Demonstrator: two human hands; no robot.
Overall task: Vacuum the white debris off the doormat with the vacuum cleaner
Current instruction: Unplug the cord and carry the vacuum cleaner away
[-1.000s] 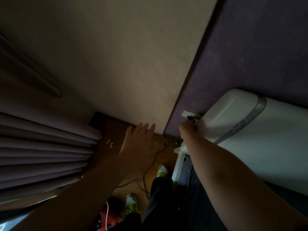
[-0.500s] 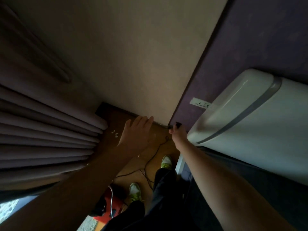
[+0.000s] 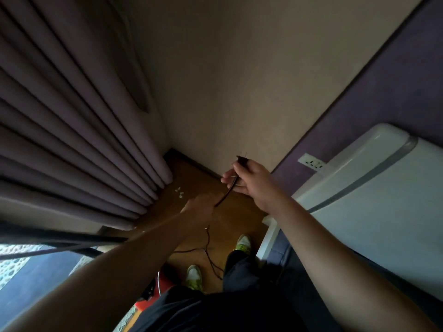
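While the right hand (image 3: 251, 182) pinched the plug (image 3: 242, 160) at centre and the left hand (image 3: 201, 208) gripped the cord (image 3: 227, 191), white debris (image 3: 179, 192) lay unvacuumed.

Vacuum cleaner (image 3: 165, 283) mostly hidden, dim.

The curtain (image 3: 72, 130) is grey-purple. One wall (image 3: 239, 80) is beige, the other wall (image 3: 395, 75) purple. The floor (image 3: 235, 212) is brown wood, the cord (image 3: 227, 191) dark, the shoes (image 3: 194, 279) white-green, the vacuum cleaner (image 3: 163, 283) red.
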